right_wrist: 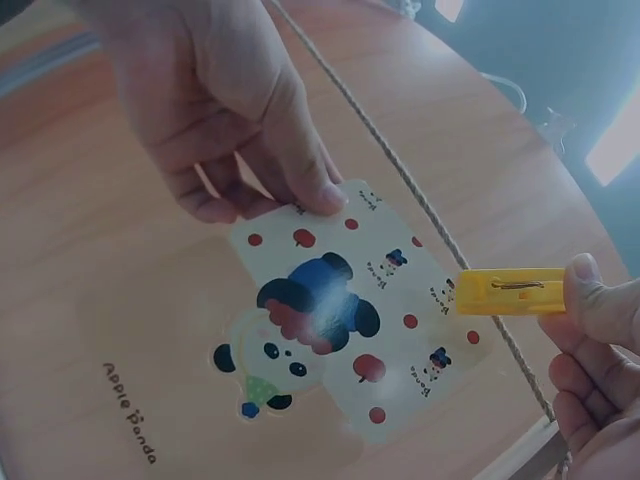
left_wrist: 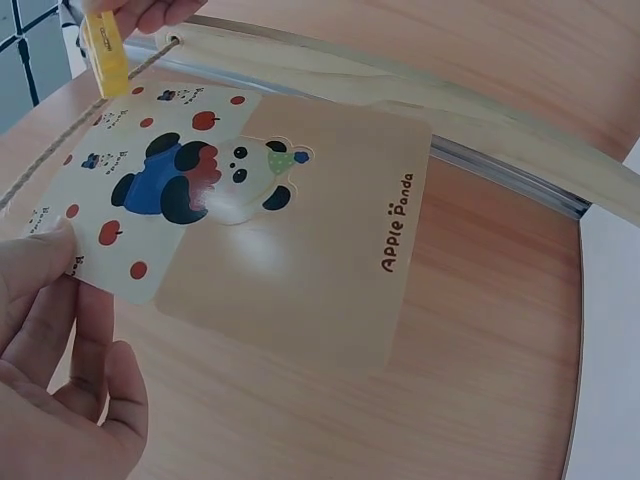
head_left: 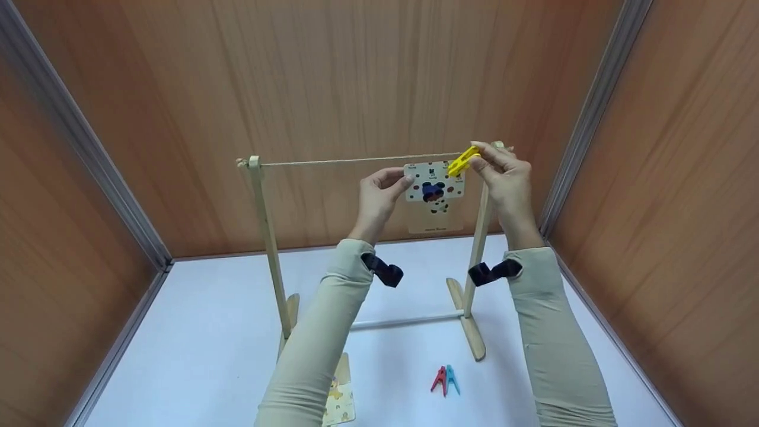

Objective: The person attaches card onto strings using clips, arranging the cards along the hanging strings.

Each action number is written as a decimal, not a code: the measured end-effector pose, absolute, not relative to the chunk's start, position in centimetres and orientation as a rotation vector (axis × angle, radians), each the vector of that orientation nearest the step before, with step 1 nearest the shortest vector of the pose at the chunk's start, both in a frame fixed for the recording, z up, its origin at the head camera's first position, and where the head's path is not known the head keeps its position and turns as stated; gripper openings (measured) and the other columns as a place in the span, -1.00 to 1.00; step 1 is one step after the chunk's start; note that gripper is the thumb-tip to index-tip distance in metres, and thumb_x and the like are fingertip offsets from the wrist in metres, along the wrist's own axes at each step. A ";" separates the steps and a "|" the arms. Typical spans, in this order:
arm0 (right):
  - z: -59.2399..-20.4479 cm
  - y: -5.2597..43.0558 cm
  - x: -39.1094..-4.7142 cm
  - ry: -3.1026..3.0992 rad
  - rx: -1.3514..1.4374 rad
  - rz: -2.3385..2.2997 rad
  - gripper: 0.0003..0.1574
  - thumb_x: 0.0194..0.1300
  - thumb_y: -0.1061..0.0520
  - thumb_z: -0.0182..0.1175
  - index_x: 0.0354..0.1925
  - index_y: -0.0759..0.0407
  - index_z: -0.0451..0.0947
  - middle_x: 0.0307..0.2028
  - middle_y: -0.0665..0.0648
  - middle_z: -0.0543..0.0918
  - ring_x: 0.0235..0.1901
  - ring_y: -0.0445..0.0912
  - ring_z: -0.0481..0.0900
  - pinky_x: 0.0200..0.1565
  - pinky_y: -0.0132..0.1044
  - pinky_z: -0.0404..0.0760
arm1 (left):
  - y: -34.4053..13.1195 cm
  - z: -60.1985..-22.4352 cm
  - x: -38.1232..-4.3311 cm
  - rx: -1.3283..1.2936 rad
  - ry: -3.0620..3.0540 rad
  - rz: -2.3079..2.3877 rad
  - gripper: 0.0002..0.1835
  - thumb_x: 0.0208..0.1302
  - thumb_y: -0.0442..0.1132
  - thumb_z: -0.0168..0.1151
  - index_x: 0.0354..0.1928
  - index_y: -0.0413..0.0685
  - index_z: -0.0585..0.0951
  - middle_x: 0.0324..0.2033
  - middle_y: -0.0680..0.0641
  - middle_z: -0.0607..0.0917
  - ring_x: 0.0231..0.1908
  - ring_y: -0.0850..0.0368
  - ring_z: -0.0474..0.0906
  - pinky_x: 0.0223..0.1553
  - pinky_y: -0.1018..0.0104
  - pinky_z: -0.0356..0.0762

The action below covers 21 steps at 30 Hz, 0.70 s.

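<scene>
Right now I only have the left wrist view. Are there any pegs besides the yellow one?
Observer: Yes, a red peg and a blue peg lie side by side on the white table.
Reviewer: Is the panda card in the left hand the only card?
Observer: No, another card lies on the table, partly hidden by the left sleeve.
Reviewer: I see one end of the string. Where's the other?
Observer: At the top of the left post.
</scene>
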State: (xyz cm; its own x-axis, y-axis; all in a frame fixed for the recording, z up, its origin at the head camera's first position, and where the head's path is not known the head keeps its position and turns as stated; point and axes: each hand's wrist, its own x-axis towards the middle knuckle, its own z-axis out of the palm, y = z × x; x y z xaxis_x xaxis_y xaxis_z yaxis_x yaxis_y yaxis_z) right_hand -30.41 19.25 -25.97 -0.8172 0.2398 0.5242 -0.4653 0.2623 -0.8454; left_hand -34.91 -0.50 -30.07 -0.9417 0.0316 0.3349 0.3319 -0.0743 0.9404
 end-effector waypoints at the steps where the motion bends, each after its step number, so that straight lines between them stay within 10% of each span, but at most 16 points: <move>1: -25.9 19.2 -30.5 -1.944 0.215 1.613 -0.55 0.22 0.12 0.25 0.09 0.21 0.59 0.01 0.12 0.63 -0.04 -0.22 0.50 0.09 -0.41 0.54 | -0.5 -30.0 -34.9 -0.401 -1.981 -2.122 -0.77 0.23 -0.29 0.31 -0.09 -0.20 0.66 -0.13 -0.13 0.72 -0.10 0.13 0.62 0.06 0.27 0.51; 6: -25.5 19.0 -30.5 -1.883 0.235 1.619 -0.58 0.20 0.13 0.27 0.05 0.18 0.62 -0.14 -0.06 0.64 -0.07 -0.23 0.51 0.28 -0.38 0.36 | -0.6 -29.8 -34.9 -0.410 -1.983 -2.119 -0.78 0.24 -0.28 0.30 -0.08 -0.18 0.66 -0.14 -0.09 0.71 -0.09 0.15 0.61 0.06 0.28 0.49; 21: -24.6 18.9 -30.6 -1.833 0.223 1.587 -0.62 0.19 0.13 0.28 0.00 0.18 0.66 -0.27 -0.17 0.60 -0.12 -0.24 0.45 -0.06 -0.51 0.55 | -0.2 -29.3 -34.7 -0.428 -1.989 -2.134 -0.77 0.23 -0.28 0.31 -0.08 -0.18 0.65 -0.13 -0.09 0.71 -0.09 0.16 0.61 0.04 0.30 0.51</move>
State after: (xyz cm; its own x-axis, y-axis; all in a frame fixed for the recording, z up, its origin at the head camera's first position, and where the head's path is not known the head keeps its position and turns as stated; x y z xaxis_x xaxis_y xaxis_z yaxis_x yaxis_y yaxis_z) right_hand -30.61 18.90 -24.57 -0.7461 0.3015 0.5937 -0.5444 0.2372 -0.8046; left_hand -34.65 -0.16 -29.28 -0.9397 0.0553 0.3375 0.3328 -0.0796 0.9396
